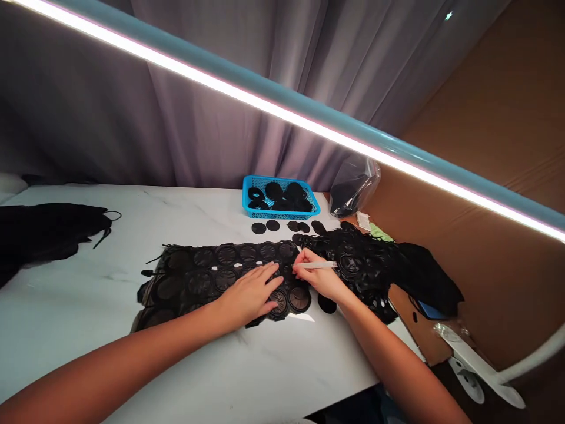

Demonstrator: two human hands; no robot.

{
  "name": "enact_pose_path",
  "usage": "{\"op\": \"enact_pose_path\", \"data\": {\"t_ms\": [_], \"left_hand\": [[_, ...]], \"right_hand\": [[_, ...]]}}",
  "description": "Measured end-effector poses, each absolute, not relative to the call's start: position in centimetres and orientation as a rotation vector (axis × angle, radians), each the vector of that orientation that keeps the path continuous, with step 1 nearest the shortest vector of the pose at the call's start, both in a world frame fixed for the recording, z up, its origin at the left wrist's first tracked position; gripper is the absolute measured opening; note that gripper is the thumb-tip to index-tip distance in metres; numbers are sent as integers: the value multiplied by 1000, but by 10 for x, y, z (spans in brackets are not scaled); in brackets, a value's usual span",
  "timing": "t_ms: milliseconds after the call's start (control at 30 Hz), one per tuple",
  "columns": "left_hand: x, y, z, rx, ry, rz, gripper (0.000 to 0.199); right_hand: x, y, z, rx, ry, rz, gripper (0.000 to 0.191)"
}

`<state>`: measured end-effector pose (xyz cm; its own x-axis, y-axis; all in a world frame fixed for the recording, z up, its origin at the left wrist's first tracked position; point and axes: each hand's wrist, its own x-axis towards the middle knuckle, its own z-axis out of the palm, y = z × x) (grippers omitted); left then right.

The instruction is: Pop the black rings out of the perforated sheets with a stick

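hands (249, 292) on black perforated sheet (198, 282), white pen (315, 265)

Workshop-type craft bench in a screened-off booth: white marble-look table (79, 247), LED light bar (282, 115) overhead, grey curtain (212, 118) far side, cardboard wall (498, 118) right, blue plastic basket (276, 179) of black discs (273, 191) at far edge.

Under my left hand (249, 294) and right hand (320, 274), a black punched sheet of discs (198, 282) lies across a white marble-patterned table (75, 312). Beyond my fingertips (304, 253) sit a blue plastic basket (281, 197) and loose black discs (272, 225); a black heap (44, 235) lies well to my left.
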<state>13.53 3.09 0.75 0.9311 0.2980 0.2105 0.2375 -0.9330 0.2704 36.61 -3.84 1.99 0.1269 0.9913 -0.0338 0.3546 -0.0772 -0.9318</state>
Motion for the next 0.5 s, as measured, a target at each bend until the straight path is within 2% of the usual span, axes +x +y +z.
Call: {"op": "enact_pose_path", "data": {"t_ms": [133,500], "left_hand": [[151,26,-11,2854,372,337,49],[146,27,-13,2858,368,292,53]], "right_hand": [[371,-44,14,-1591,-1431,982,23],[377,-39,31,-1596,-1584,1024,19]]}}
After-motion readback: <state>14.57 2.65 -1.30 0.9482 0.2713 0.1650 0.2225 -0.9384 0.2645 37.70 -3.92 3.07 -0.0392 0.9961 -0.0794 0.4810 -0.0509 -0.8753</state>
